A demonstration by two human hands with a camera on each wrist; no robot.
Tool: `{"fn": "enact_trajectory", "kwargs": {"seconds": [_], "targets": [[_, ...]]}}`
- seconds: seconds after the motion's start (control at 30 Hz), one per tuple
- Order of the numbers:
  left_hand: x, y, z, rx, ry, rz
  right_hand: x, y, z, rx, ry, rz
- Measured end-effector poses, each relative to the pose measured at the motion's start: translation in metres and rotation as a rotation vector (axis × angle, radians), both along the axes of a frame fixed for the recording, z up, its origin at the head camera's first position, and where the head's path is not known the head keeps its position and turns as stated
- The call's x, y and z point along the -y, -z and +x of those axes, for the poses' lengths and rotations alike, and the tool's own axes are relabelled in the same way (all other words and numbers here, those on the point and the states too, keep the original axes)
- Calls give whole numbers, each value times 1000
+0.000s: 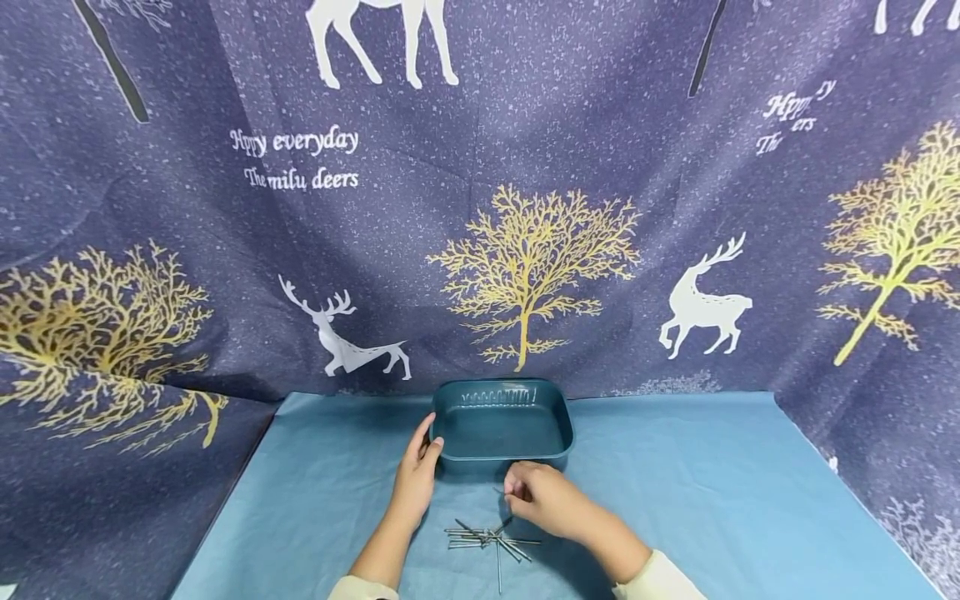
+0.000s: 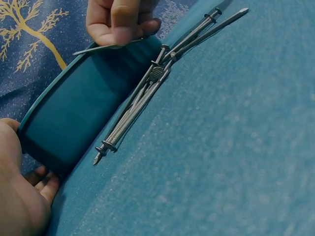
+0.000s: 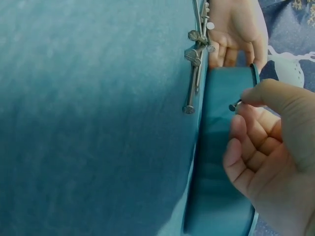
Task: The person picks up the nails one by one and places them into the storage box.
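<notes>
A teal rectangular container (image 1: 498,433) stands on the blue cloth against the backdrop. My left hand (image 1: 415,482) holds its left end, thumb up by the rim and fingers low against the outer wall, as the left wrist view also shows. At the container's front side, my right hand (image 1: 551,500) pinches a single nail (image 3: 235,105) between thumb and index finger; the nail's shaft (image 2: 91,49) sticks out in the left wrist view. Its other fingers are loosely bent. Between the forearms lies a loose pile of steel nails (image 1: 480,538), crossing one another.
A light blue cloth (image 1: 712,483) covers the table, spreading to both sides of the hands. Behind it hangs a dark blue fabric backdrop (image 1: 390,250) printed with deer and golden trees, close to the container's far wall.
</notes>
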State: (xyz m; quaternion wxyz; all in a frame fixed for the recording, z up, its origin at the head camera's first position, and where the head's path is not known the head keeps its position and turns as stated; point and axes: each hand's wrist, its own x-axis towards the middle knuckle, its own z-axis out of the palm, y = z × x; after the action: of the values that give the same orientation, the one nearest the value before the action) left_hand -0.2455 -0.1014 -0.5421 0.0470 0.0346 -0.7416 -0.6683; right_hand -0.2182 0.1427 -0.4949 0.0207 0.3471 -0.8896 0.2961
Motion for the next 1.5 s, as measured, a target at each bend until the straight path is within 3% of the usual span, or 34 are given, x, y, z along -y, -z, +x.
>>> {"fn": "enact_trajectory", "kwargs": {"seconds": [0.6,1.07,1.5], "targets": [[0,-2,-1,2,1,4,1,-2,-4,-48,23,-69],[1,-1,1,-18,28,-13,-5,-11,-8,-55,82,-202],[0,-3,1,-1,15,-9,-5,-13,-16,-115,199,-298]]}}
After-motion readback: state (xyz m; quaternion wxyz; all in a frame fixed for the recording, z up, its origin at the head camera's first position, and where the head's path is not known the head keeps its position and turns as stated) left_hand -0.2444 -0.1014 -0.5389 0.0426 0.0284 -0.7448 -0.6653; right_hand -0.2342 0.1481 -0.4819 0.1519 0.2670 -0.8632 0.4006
